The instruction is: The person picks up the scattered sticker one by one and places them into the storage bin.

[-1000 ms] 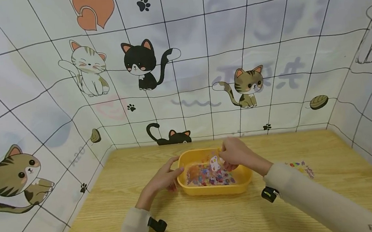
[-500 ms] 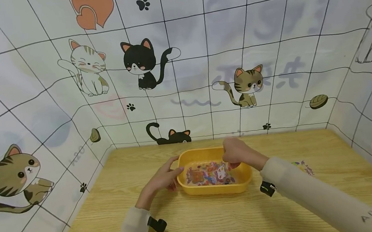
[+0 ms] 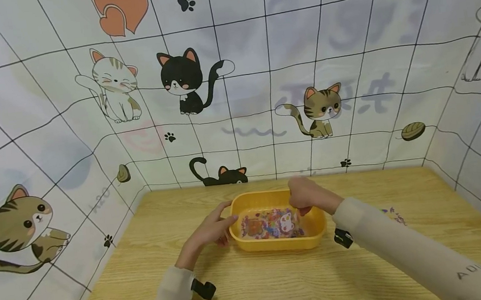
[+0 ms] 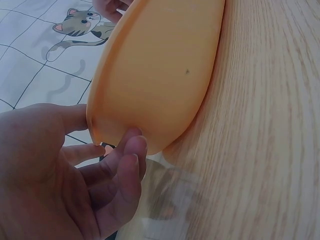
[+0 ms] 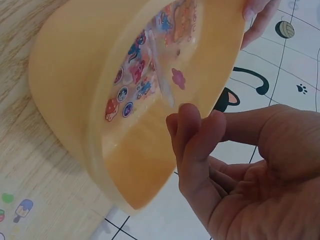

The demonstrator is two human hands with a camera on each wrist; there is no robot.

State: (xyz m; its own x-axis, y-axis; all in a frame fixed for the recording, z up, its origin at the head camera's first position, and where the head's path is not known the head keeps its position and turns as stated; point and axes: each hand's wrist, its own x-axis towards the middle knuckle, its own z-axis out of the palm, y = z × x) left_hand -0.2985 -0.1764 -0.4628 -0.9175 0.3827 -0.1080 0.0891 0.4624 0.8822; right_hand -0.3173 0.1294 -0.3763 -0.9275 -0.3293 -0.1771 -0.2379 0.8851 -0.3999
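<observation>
A yellow plastic basin [image 3: 278, 244] stands on the wooden table with colourful clear sticker sheets [image 3: 271, 224] lying in it. My left hand [image 3: 211, 230] holds the basin's left end, thumb over the rim and the other fingers outside, as the left wrist view [image 4: 95, 175] also shows. Above the basin's right end is my right hand [image 3: 310, 195], its thumb and fingertips pinched together. In the right wrist view, a thin clear sticker sheet [image 5: 159, 70], seen nearly edge-on, runs from those fingertips down into the basin. A white cartoon figure shows on the stickers near this hand.
Another clear sticker sheet [image 3: 395, 216] lies on the table [image 3: 238, 289] to the right, partly hidden by my right sleeve. A cat-print tile-pattern sheet [image 3: 252, 94] hangs behind and along both sides of the table.
My right hand has lowered the sticker sheet with the white figure into the basin, where it now lies flatter, and the hand has shifted slightly right. The left hand stays on the rim.
</observation>
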